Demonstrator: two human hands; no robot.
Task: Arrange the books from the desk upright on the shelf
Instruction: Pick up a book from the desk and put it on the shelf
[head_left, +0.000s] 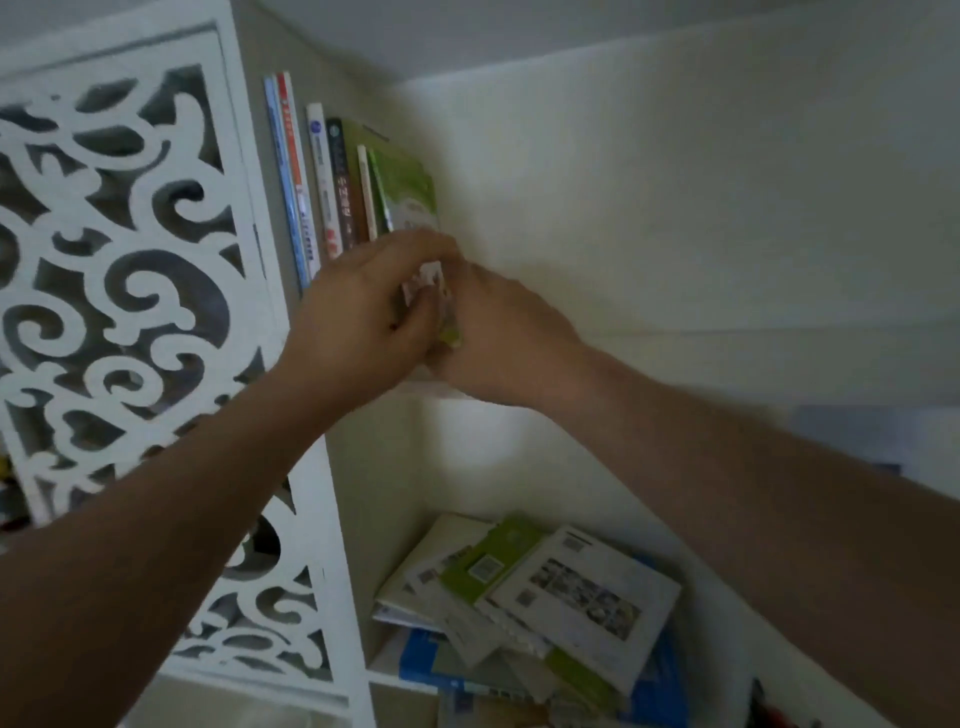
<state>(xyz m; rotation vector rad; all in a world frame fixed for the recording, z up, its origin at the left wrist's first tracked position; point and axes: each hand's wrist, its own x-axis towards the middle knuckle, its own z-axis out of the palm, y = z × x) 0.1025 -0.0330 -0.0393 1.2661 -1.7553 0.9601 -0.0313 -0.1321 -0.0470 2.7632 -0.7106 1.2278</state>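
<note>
Both hands meet at the lower edge of a thin green book (408, 200) — the left hand (358, 317) curls its fingers round it, the right hand (498, 338) grips from the other side. The glossy book stands upright on the white shelf (675, 338), last in a row of slim spines (317, 182). Below, flat books (530, 592) lie heaped beside a scroll-cut white panel (119, 249).

White carved scrollwork panel (119, 249) left of shelf opening; plain white wall (701, 208) right.
</note>
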